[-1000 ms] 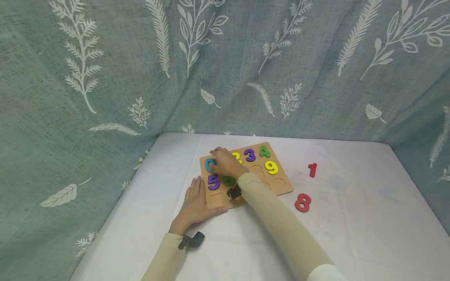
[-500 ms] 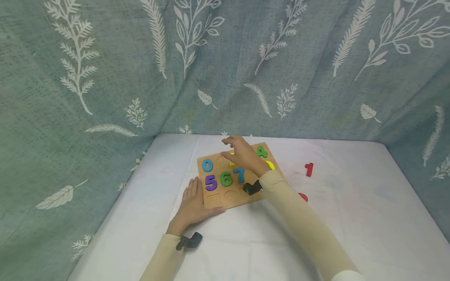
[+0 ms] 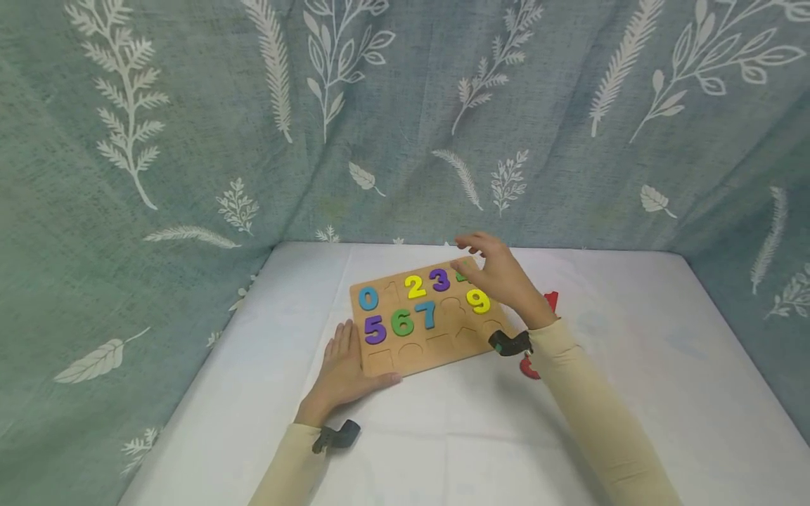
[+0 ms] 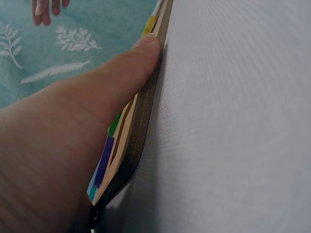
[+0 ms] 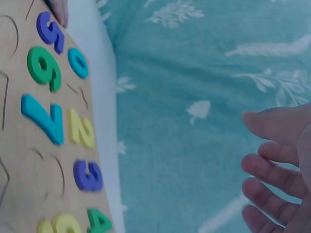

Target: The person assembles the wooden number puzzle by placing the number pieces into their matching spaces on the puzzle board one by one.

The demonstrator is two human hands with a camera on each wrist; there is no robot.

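Note:
A wooden number puzzle board (image 3: 414, 362) lies slightly turned on the white cloth. My left hand (image 3: 344, 369) rests against its left side, fingers along the edge and thumb at the near edge; in the left wrist view the thumb (image 4: 131, 63) lies on the board's edge. My right hand (image 3: 506, 277) is raised over the board's far right corner, fingers loosely bent, holding nothing; it partly covers the green 4 (image 5: 99, 221). Seated in the board are the blue 0 (image 3: 368, 299), yellow 2 (image 3: 415, 287), purple 3 (image 3: 439, 280), purple 5 (image 3: 375, 329), green 6 (image 3: 401, 322), blue 7 (image 3: 426, 314) and yellow 9 (image 3: 477, 301).
A red 1 (image 3: 552, 301) and a red 8 (image 3: 529, 367) lie on the cloth right of the board, both partly hidden by the right arm. The 1 and 8 recesses and a near row of shape recesses are bare. A leaf-patterned curtain (image 3: 405, 140) hangs behind.
My right hand has lifted off the board's left part and moved right across it, uncovering the 0, 6, 7, 2 and 3. The left hand stays in place.

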